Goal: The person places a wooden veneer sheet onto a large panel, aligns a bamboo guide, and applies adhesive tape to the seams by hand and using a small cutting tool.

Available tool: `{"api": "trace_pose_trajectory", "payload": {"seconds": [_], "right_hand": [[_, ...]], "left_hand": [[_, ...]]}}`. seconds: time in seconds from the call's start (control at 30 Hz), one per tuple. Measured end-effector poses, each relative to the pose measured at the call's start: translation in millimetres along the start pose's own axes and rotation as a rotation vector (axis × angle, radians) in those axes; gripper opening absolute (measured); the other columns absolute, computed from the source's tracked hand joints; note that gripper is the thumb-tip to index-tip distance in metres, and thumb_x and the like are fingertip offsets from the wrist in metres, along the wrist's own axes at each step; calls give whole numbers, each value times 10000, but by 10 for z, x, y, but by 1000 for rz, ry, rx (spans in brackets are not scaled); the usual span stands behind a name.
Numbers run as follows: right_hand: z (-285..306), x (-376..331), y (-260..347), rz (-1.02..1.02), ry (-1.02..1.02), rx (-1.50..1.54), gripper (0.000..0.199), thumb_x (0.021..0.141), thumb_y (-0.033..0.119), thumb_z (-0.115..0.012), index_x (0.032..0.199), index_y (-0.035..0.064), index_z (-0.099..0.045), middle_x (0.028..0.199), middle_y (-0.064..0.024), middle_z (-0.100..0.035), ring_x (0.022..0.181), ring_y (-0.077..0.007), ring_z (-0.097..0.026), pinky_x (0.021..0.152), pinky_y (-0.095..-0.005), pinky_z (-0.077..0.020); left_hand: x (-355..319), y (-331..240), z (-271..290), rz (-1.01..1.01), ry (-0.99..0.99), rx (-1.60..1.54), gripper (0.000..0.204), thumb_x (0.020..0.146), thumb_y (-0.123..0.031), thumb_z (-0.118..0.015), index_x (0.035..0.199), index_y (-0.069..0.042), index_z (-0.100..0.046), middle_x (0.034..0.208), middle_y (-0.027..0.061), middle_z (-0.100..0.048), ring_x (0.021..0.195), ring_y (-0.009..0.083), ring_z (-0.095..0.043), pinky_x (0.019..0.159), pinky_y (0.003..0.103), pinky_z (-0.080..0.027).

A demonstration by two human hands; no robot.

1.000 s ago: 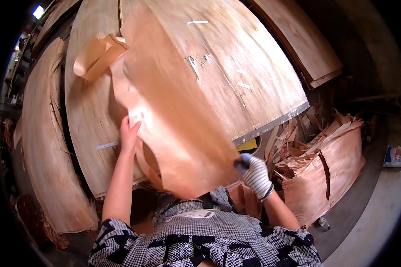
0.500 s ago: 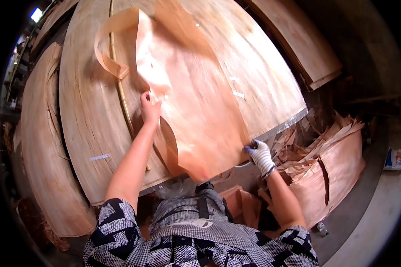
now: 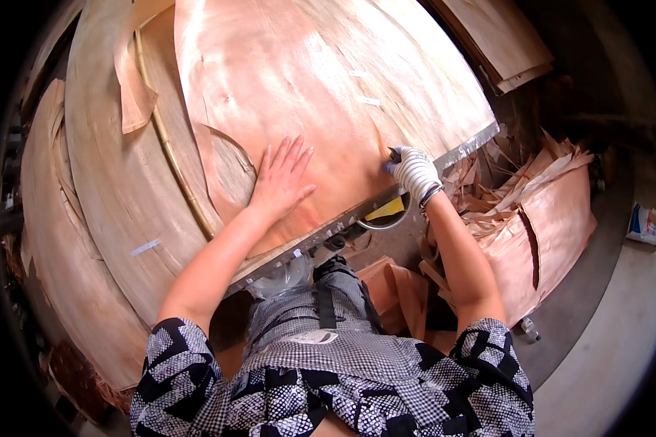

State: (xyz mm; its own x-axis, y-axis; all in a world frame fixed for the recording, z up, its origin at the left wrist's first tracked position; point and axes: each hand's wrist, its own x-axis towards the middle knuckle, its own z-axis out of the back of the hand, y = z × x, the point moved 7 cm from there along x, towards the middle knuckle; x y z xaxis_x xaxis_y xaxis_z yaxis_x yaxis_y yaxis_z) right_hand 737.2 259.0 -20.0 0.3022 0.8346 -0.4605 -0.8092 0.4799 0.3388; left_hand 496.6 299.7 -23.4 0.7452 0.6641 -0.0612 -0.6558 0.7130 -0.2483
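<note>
A thin reddish-tan wood veneer sheet (image 3: pixel 262 87) lies over a broad paler veneer surface (image 3: pixel 102 175). My bare left hand (image 3: pixel 283 175) rests flat on the sheet with its fingers spread, just right of a curved gap in the sheet's left side. At the sheet's near right edge, my right hand (image 3: pixel 415 175) wears a striped white glove and is closed round a small dark tool (image 3: pixel 395 154). Only the tip of that tool shows, so I cannot tell its kind.
A thin bamboo stick (image 3: pixel 169 146) lies left of the sheet, near a loose veneer strip (image 3: pixel 133 91). A metal strip (image 3: pixel 466 148) edges the table. Right of it stands a bundle of torn veneer (image 3: pixel 554 233); more veneer is stacked at far left (image 3: pixel 73 247) and back right (image 3: pixel 496 36).
My left hand has let go of the sheet's raised left edge and now presses flat on it. The sheet lies flatter and farther up. My right hand has moved up slightly.
</note>
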Motion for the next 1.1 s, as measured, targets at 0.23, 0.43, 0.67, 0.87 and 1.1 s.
{"api": "trace_pose_trajectory", "payload": {"seconds": [0.23, 0.43, 0.67, 0.87, 1.1], "right_hand": [[0, -40, 62, -3, 147, 206, 326, 711, 247, -727, 915, 16, -622, 707, -138, -622, 625, -229, -594, 587, -345, -469], [-166, -120, -208, -71, 18, 488, 464, 669, 189, -765, 1036, -24, -578, 792, -86, -621, 579, -150, -543, 531, -290, -454], [-260, -7, -24, -18, -66, 410, 322, 652, 143, -702, 927, 2, -613, 794, -139, -642, 717, -231, -607, 675, -340, -469], [-130, -122, -101, -102, -122, 294, 326, 658, 195, -722, 902, 13, -608, 844, -162, -639, 801, -282, -607, 717, -353, -462], [-97, -156, 62, -171, -68, 135, 331, 686, 189, -704, 968, 48, -604, 928, -184, -629, 889, -318, -599, 760, -378, -461]], "left_hand": [[-27, 57, 14, 118, -46, 77, 661, 822, -381, -559, 1362, -91, -312, 1452, 112, -194, 1337, 274, -180, 1081, 475, -116], [-114, 1777, 420, 837, -460, -217, 510, 828, -352, -581, 1220, -51, -455, 1207, 137, -487, 1116, 303, -465, 935, 450, -358], [-52, 3447, 223, 838, -470, -794, 359, 730, -292, -714, 897, 10, -613, 721, 73, -621, 668, 142, -569, 613, 275, -447], [133, 3302, 402, 751, -636, -528, 279, 743, -298, -708, 839, -47, -634, 656, -7, -569, 472, 83, -455, 412, 215, -339], [386, 3635, 356, 803, -356, -984, 182, 774, -223, -673, 773, -50, -616, 542, -31, -467, 427, 56, -362, 368, 208, -250]]}}
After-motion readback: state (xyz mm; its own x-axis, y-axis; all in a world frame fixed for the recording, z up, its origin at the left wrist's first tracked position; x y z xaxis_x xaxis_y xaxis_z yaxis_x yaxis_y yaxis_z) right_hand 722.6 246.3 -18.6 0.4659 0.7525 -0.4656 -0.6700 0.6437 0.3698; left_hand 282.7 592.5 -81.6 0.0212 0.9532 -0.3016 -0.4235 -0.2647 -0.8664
